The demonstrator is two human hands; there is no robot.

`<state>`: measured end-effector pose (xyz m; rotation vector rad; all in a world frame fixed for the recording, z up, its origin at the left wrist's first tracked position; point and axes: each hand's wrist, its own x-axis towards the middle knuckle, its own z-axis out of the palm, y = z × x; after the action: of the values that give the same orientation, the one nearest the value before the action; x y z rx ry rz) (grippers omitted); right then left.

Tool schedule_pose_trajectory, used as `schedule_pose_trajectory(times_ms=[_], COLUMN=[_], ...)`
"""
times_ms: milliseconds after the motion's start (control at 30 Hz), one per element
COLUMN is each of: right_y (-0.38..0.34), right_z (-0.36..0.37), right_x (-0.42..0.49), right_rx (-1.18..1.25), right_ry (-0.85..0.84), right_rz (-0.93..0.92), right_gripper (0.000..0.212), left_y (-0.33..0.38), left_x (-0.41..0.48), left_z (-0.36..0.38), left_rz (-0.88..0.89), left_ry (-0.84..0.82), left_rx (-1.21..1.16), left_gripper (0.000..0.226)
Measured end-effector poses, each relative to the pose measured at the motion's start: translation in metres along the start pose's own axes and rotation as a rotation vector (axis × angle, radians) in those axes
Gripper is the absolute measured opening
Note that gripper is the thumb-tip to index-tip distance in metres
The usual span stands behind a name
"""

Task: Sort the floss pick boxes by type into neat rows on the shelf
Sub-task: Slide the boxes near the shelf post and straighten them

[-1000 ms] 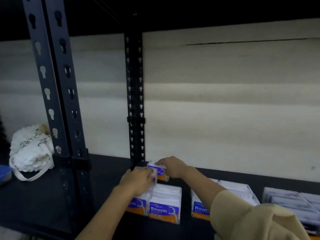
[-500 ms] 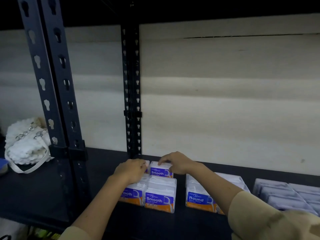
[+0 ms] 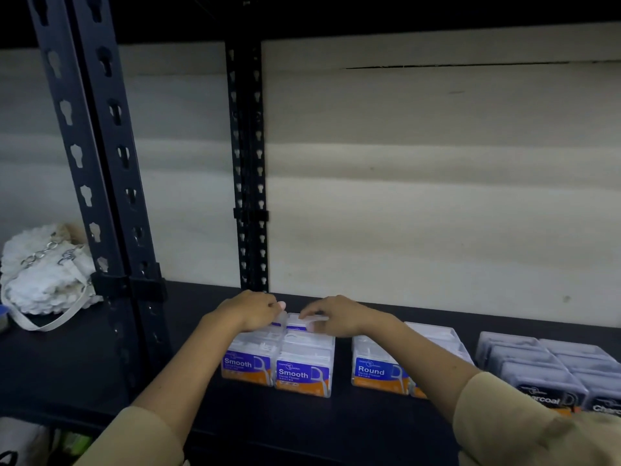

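On the black shelf (image 3: 188, 351) two "Smooth" floss pick boxes (image 3: 304, 368) stand side by side at the front, with more Smooth boxes (image 3: 295, 322) behind them. My left hand (image 3: 250, 311) rests on the back left box, fingers curled on its top. My right hand (image 3: 336, 316) pinches the top of the back right box. Right of them sits a row of "Round" boxes (image 3: 378, 366), partly hidden by my right forearm. Dark "Charcoal" boxes (image 3: 544, 375) fill the far right.
A black slotted upright (image 3: 248, 169) stands just behind my hands, and a thicker upright (image 3: 97, 183) rises at the left. A white fluffy bag with a chain (image 3: 43, 277) lies on the shelf at far left. A pale wall (image 3: 420, 196) closes the back.
Both hands have slid the back Smooth boxes down into line behind the front pair. The right hand now grips the box top nearer the left hand.
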<state>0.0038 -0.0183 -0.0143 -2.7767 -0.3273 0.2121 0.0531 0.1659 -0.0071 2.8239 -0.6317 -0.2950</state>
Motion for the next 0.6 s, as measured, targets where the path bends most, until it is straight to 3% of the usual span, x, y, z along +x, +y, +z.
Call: schedule_pose_trajectory(times_ms=[100, 200, 267, 333, 433, 600], right_y=[-0.012, -0.022, -0.026, -0.028, -0.03, -0.034], right_z=[0.014, 0.032, 0.043, 0.051, 0.057, 0.058], right_x=[-0.01, -0.022, -0.028, -0.029, -0.025, -0.023], right_rx=[-0.122, -0.248, -0.363, -0.433, -0.498, -0.501], right_ry=[0.035, 0.042, 0.037, 0.024, 0.036, 0.046], right_rz=[0.01, 0.071, 0.091, 0.133, 0.192, 0.222], right_gripper=[0.067, 0.101, 0.115, 0.122, 0.122, 0.117], left_y=[-0.005, -0.006, -0.005, -0.005, -0.008, -0.012], left_x=[0.002, -0.003, -0.013, -0.02, -0.018, -0.012], left_z=[0.003, 0.007, 0.009, 0.012, 0.018, 0.023], left_rz=[0.005, -0.003, -0.023, -0.042, -0.056, -0.029], left_ry=[-0.028, -0.111, -0.197, -0.235, -0.207, -0.199], left_rx=[-0.013, -0.013, 0.152, 0.319, 0.372, 0.365], left_gripper=[0.05, 0.073, 0.094, 0.108, 0.124, 0.126])
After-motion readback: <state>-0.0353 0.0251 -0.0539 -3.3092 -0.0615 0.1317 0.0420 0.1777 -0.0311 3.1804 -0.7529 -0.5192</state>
